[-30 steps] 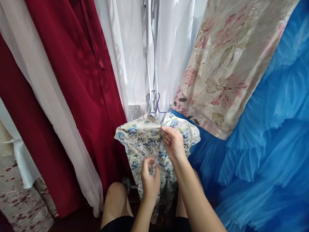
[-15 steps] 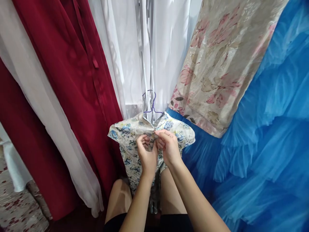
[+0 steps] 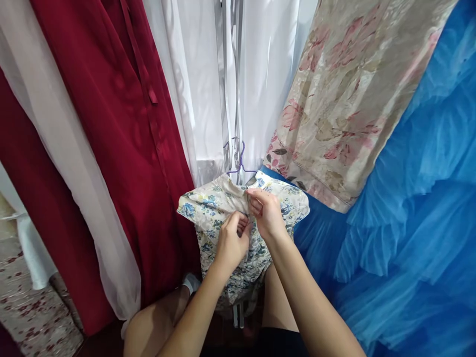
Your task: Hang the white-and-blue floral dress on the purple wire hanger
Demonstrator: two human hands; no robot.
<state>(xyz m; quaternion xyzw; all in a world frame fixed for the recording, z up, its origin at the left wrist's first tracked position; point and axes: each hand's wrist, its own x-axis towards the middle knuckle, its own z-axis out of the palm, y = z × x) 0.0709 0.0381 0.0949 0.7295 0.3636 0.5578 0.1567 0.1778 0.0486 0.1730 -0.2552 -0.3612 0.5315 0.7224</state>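
A white dress with blue flowers (image 3: pixel 211 208) hangs in front of me on a purple wire hanger (image 3: pixel 241 161). At the middle of its neckline, my right hand (image 3: pixel 268 214) is closed in a pinch on the cloth edge. Slightly lower and to the left, my left hand (image 3: pixel 231 240) is closed on the front of the dress, fingertips curled against the fabric. Whether a small fastener sits between the fingers is hidden. Below my hands the cloth is bunched and hangs between my knees.
Long dark red cloth (image 3: pixel 122 148) and pale sheer cloth (image 3: pixel 82 148) hang at left. White drapes (image 3: pixel 201 84) with grey ribbons hang behind the hanger. On the right are a beige garment with pink flowers (image 3: pixel 334 109) and a ruffled blue tulle skirt (image 3: pixel 405 238).
My left hand has moved down the front, away from my right hand, which stays at the neckline. The neck opening looks narrower now. My left knee has swung outward, and the view has shifted slightly.
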